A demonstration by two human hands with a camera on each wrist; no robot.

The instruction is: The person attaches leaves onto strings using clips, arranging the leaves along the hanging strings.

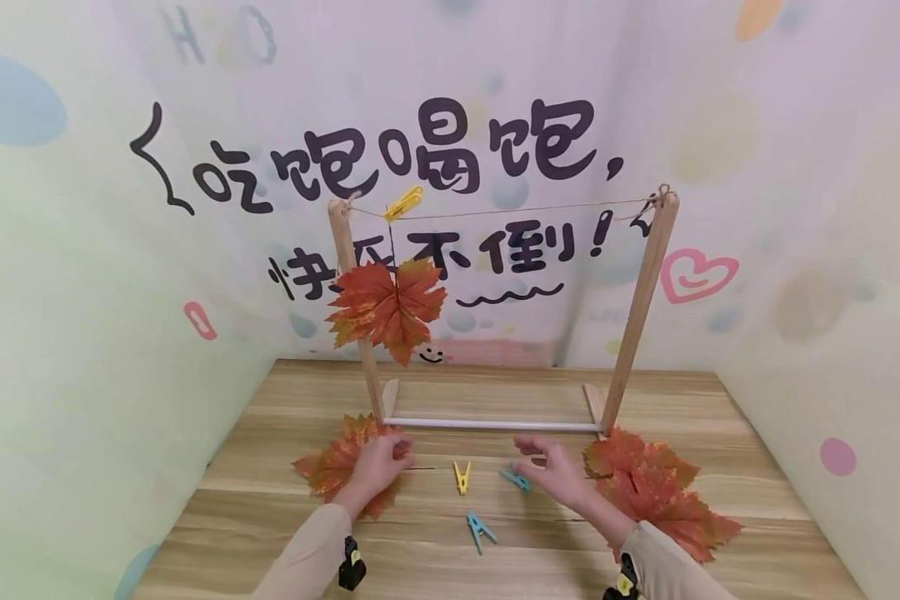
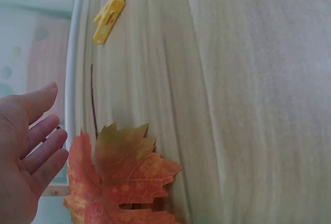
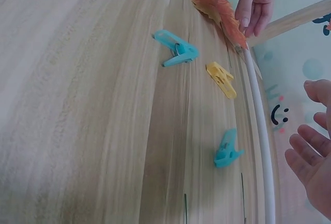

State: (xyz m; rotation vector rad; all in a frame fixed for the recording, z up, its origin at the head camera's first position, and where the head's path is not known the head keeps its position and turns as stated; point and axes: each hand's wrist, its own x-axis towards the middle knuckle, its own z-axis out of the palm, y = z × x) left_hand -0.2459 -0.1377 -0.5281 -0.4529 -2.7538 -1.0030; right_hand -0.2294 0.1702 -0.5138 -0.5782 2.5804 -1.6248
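My left hand (image 1: 378, 467) hovers over an orange-red artificial maple leaf (image 1: 330, 467) on the table, its fingers loosely bent around nothing. My right hand (image 1: 558, 475) is held near a blue clothespin (image 1: 516, 479), fingers apart and nothing in them. Between the hands lie a yellow clothespin (image 1: 462, 477) and, closer to me, a second blue clothespin (image 1: 481, 532). More maple leaves (image 1: 652, 487) lie overlapping beside my right hand. Another leaf (image 1: 393, 308) hangs by its stem from a string (image 1: 525, 210), pinched by a yellow clothespin (image 1: 403, 203) near the left post.
A wooden frame stands at the back, with a left post (image 1: 360, 333), a right post (image 1: 637, 317) and a white bar (image 1: 495, 425) low between them. Behind it is a wall (image 1: 525, 333) with black lettering. Side walls flank the wooden table (image 1: 420, 567).
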